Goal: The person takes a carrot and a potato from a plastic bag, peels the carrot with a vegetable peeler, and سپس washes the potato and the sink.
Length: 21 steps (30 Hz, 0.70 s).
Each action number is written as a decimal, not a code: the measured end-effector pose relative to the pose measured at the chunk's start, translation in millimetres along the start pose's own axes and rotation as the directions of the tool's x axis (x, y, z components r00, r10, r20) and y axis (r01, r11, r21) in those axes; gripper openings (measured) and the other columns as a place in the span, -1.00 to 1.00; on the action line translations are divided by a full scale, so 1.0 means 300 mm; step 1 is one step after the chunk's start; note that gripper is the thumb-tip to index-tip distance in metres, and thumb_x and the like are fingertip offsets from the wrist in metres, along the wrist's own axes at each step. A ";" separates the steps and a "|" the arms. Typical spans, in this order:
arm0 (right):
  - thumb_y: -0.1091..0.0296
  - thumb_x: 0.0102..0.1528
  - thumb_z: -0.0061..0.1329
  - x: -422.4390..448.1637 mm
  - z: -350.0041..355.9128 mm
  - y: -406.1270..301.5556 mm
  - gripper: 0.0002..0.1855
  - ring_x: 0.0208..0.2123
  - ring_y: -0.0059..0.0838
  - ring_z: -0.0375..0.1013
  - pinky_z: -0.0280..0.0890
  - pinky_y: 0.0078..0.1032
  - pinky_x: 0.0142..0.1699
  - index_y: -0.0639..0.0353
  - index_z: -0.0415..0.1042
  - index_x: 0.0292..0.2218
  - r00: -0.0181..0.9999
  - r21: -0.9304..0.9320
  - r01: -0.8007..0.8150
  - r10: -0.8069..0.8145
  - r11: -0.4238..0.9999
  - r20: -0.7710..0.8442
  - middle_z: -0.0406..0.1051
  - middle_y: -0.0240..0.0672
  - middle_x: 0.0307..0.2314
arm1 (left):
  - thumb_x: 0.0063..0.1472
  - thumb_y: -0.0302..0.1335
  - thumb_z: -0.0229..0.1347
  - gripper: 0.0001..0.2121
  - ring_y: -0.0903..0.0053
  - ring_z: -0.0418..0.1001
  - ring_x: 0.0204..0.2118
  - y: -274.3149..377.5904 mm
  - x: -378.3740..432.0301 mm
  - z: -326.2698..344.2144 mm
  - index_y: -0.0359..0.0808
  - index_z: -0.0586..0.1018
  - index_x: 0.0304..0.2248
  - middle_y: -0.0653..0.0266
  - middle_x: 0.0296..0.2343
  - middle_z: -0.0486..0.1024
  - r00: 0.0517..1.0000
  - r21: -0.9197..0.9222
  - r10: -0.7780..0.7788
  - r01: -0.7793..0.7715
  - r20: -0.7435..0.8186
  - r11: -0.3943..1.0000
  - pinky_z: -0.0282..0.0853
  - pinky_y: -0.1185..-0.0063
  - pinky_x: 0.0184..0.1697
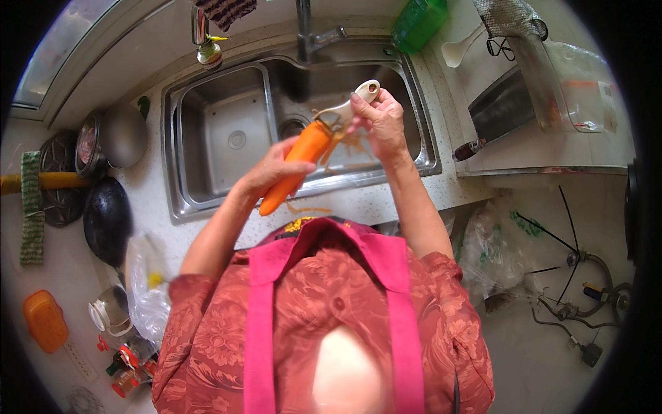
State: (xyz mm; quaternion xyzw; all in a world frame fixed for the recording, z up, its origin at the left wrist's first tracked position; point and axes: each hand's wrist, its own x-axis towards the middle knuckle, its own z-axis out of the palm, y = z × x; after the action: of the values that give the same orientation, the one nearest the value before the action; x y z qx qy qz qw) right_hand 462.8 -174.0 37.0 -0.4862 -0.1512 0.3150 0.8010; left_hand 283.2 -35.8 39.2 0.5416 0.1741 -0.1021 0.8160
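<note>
My left hand (274,168) is closed around the middle of a large orange carrot (297,168), held at a tilt over the front edge of the double-bowl steel sink (227,139). My right hand (382,121) grips the white handle of a vegetable peeler (344,111). The peeler's head is at the carrot's upper end; its blade is partly hidden. Orange peel strips (357,145) hang near the carrot and lie in the right bowl. Another thin peel strip (307,209) lies on the speckled counter in front of the sink.
A steel faucet (309,41) rises behind the sink, with a green plastic container (420,26) at its right. A cleaver (499,108) lies on the right-hand surface. Left of the sink are metal bowls (123,135), a black wok (107,221) and a clear plastic bag (147,290).
</note>
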 end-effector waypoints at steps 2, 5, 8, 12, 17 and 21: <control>0.48 0.01 0.07 0.004 -0.017 0.009 -0.79 -0.65 -0.67 0.35 0.33 -0.69 -0.61 0.26 0.28 -0.36 1.000 0.030 -0.029 0.029 0.999 -0.001 0.39 -0.35 -0.58 | -0.04 -0.41 0.21 -0.55 0.68 0.36 -0.66 0.001 -0.005 0.005 -0.31 0.32 -0.17 0.30 -0.45 0.37 1.000 0.008 0.009 -0.009 0.019 1.000 0.34 0.70 -0.70; 0.49 0.00 0.07 0.013 -0.014 0.010 -0.80 -0.65 -0.67 0.36 0.33 -0.69 -0.61 0.27 0.28 -0.37 1.000 -0.005 -0.013 0.013 1.000 -0.015 0.39 -0.35 -0.58 | -0.03 -0.41 0.20 -0.51 0.69 0.33 -0.66 -0.009 -0.006 0.007 -0.31 0.31 -0.09 0.35 -0.46 0.33 1.000 -0.014 -0.015 0.015 -0.019 1.000 0.31 0.70 -0.71; 0.50 0.00 0.06 0.041 -0.071 0.024 -0.79 -0.67 -0.67 0.35 0.34 -0.69 -0.61 0.27 0.27 -0.36 0.993 -0.052 0.075 -0.079 0.996 -0.089 0.39 -0.34 -0.57 | -0.03 -0.42 0.21 -0.51 0.69 0.33 -0.66 -0.005 -0.006 0.013 -0.31 0.32 -0.10 0.35 -0.45 0.33 1.000 -0.057 -0.002 0.002 0.002 0.998 0.32 0.70 -0.70; 0.51 -0.01 0.07 0.038 -0.080 -0.007 -0.76 -0.67 -0.65 0.35 0.34 -0.68 -0.61 0.26 0.25 -0.34 0.991 -0.012 0.076 -0.077 0.997 -0.108 0.39 -0.33 -0.56 | -0.02 -0.40 0.20 -0.50 0.66 0.38 -0.56 -0.018 0.005 -0.007 -0.31 0.32 -0.08 0.33 -0.44 0.34 0.999 -0.065 0.026 -0.023 0.035 0.998 0.39 0.67 -0.64; 0.50 -0.01 0.08 0.000 -0.033 -0.006 -0.75 -0.65 -0.64 0.35 0.34 -0.67 -0.59 0.24 0.24 -0.35 0.997 0.016 0.044 -0.043 0.999 -0.057 0.39 -0.33 -0.55 | 0.04 -0.32 0.16 -0.47 0.55 0.46 -0.45 -0.026 0.029 0.018 -0.30 0.26 -0.03 0.21 -0.40 0.39 0.992 -0.099 0.099 -0.107 -0.078 0.989 0.48 0.60 -0.54; 0.50 0.00 0.07 -0.021 -0.009 0.006 -0.74 -0.65 -0.62 0.36 0.32 -0.67 -0.61 0.26 0.23 -0.33 0.995 -0.019 0.063 -0.065 0.998 -0.071 0.39 -0.30 -0.54 | 0.06 -0.31 0.14 -0.44 0.58 0.44 -0.55 -0.002 0.024 0.028 -0.27 0.21 0.02 0.23 -0.40 0.40 0.992 -0.092 0.095 -0.102 -0.085 0.991 0.43 0.65 -0.59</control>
State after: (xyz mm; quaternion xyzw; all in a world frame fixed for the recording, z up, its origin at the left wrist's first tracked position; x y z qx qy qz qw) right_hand 458.9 -179.2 34.5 -0.4987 -0.1404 0.2703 0.8115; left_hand 291.0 -43.7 38.8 0.5135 0.1843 -0.0314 0.8375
